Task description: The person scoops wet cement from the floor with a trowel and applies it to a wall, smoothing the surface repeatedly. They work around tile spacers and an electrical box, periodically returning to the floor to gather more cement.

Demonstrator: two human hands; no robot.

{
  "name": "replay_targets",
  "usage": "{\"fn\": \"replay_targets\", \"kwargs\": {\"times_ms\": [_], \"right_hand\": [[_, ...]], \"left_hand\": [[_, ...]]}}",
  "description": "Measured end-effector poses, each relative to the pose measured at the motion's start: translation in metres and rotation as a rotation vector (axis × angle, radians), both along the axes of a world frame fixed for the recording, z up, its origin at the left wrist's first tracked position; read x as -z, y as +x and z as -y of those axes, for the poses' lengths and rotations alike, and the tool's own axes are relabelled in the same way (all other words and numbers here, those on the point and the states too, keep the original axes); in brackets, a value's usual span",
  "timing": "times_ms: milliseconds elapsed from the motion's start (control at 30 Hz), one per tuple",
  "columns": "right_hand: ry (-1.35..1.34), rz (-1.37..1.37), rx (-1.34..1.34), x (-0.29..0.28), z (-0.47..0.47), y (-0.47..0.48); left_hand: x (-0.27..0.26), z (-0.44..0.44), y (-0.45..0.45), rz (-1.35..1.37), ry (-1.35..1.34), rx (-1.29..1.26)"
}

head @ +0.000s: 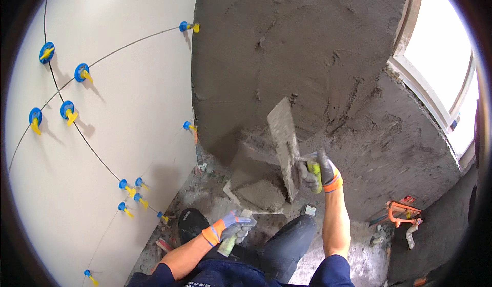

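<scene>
My right hand (317,173), in a grey glove with an orange cuff, grips the yellow-green handle of a plastering trowel (282,133). The trowel's long steel blade is tilted on edge, smeared with mortar, in front of the grey mortar-coated wall (307,56). Lower down, my gloved left hand (236,227) is closed around a pale green handle (227,244). Just beyond that hand is a flat plate (232,195) bearing a heap of wet mortar (261,195). The join between handle and plate is not clearly visible.
Large white tiles (127,95) cover the left wall, with several blue-and-yellow tile levelers (81,72) protruding from the joints. A window frame (423,91) is at upper right. Orange pipes (403,212) stick out at lower right. Debris lies on the stained floor (200,195) by my shoe (192,223).
</scene>
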State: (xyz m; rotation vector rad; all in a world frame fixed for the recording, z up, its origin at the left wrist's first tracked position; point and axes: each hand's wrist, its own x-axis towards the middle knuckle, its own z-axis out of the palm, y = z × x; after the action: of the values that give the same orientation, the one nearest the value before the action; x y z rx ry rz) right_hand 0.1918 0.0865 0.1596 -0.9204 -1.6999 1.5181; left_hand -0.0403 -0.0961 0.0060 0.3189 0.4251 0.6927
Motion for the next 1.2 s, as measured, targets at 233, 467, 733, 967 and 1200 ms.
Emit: {"fn": "replay_targets", "kwargs": {"times_ms": [233, 467, 733, 967, 1200], "right_hand": [[-0.328, 0.082, -0.121, 0.046, 0.010, 0.035], [-0.336, 0.386, -0.325, 0.030, 0.018, 0.074], [0.017, 0.649, -0.077, 0.085, 0.056, -0.002], [0.839, 1.118, -0.252, 0.075, 0.079, -0.056], [0.836, 0.544, -0.019, 0.048, 0.054, -0.077]], "left_hand": [[0.005, 0.013, -0.001, -0.100, 0.029, -0.187], [0.012, -0.001, -0.021, -0.086, 0.006, -0.306], [0.032, -0.025, -0.002, -0.422, -0.117, -0.678], [0.011, -0.036, -0.001, -1.152, 0.660, -0.889], [0.050, 0.002, 0.005, -1.529, 0.708, -0.568]]}}
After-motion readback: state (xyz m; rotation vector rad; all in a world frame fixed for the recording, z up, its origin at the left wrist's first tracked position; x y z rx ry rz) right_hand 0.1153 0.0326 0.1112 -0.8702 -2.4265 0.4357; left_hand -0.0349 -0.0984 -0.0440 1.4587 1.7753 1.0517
